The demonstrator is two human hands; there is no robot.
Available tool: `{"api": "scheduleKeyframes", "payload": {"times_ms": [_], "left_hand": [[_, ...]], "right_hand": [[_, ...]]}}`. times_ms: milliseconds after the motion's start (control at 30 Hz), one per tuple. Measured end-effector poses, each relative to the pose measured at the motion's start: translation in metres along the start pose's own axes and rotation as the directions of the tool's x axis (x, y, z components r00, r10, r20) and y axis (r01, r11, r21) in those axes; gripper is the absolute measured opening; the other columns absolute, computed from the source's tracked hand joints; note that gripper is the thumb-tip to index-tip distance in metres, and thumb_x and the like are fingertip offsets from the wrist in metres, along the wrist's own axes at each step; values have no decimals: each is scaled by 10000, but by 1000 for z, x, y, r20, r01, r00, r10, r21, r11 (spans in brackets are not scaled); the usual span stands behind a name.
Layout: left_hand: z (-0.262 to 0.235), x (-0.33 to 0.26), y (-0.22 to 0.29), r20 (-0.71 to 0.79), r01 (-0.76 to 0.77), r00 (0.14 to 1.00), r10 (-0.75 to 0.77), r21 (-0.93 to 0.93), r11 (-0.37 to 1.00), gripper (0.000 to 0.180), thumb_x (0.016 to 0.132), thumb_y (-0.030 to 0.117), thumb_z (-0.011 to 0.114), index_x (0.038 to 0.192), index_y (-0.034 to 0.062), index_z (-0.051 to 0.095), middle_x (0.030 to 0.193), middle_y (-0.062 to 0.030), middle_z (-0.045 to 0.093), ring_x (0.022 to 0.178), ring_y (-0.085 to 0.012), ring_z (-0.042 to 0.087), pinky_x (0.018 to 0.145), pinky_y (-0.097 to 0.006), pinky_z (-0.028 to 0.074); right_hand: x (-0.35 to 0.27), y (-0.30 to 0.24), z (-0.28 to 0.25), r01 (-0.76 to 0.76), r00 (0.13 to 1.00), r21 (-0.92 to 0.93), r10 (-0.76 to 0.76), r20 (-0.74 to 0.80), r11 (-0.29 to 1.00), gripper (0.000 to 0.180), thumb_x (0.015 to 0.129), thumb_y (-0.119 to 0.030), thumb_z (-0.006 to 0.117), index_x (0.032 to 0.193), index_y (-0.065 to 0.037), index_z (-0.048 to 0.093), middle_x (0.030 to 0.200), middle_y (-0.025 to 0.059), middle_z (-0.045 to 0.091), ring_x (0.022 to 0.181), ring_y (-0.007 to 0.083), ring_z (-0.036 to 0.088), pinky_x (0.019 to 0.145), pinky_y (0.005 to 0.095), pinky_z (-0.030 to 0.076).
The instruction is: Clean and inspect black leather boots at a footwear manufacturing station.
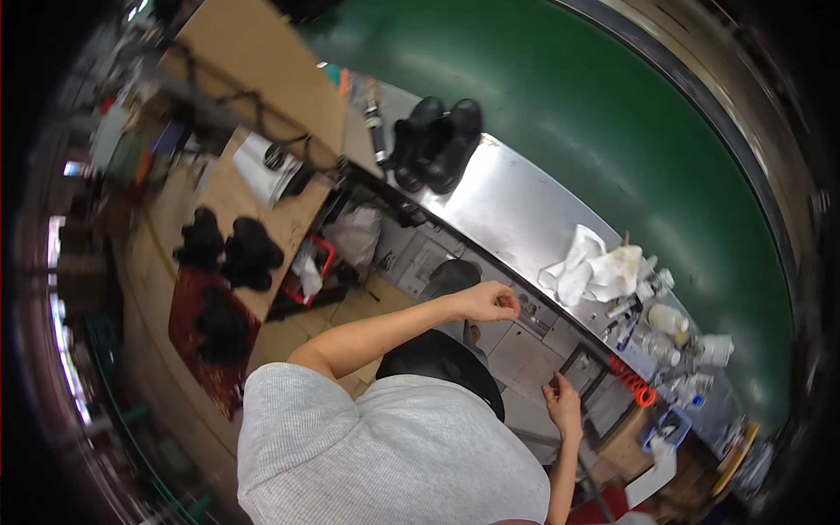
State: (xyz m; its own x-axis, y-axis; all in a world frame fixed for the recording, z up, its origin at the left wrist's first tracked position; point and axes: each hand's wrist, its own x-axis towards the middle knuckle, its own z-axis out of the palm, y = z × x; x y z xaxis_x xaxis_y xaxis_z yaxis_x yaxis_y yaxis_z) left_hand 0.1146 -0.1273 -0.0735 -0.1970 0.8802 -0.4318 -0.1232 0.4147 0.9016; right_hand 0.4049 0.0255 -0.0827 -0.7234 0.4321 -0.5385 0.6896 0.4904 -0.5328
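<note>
The left hand (490, 303) is curled shut, on what I cannot tell; the right hand (563, 404) hangs open by the bench (516, 210). Swinging upward, either could knock the rags (593, 267) or bottles (669, 319) off.

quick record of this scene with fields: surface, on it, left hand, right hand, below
surface: metal bench beside a green floor
on it: pair of black boots, white rags, bottles
left hand: loosely closed, raised over the bench edge; whether it holds anything cannot be told
right hand: near the bench front, by an orange coiled hose; grip unclear
below: more black boots on brown boards
</note>
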Motion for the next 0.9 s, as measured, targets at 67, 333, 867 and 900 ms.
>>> {"api": "scheduleKeyframes", "payload": {"times_ms": [67,333,867,900], "left_hand": [[0,-17,-22,-136,67,987,-86,-142,988,204,820,174,611,931,2,617,819,-45,603,722,-99,549,673,-239,444],[-26,-82,-92,-462,96,837,-294,-405,909,185,821,144,586,933,-2,603,805,-23,593,695,-94,548,649,-233,446],[-223,-390,-213,-810,443,-586,11,-310,841,388,721,180,644,1024,-43,548,992,-207,580,887,-338,580,744,-412,467],[-242,-389,-189,-860,395,-441,-257,-443,805,431,702,208,661,1027,-55,560,1022,-226,586,922,-335,587,755,-408,473]], "right_hand": [[14,-19,-22,55,997,-78,-50,65,995,421,809,-166,621,1175,15,521,956,208,619,741,296,638,688,366,495],[73,-99,-14,315,926,-9,-306,221,949,423,821,-154,617,1192,20,514,948,195,629,811,276,639,712,339,494],[145,-270,61,626,702,-125,-487,520,769,412,814,-165,617,1159,38,520,968,205,617,806,299,630,701,356,493],[149,-274,64,632,704,-142,-488,517,762,408,815,-166,616,1157,37,522,965,208,615,803,301,630,702,358,493]]}}
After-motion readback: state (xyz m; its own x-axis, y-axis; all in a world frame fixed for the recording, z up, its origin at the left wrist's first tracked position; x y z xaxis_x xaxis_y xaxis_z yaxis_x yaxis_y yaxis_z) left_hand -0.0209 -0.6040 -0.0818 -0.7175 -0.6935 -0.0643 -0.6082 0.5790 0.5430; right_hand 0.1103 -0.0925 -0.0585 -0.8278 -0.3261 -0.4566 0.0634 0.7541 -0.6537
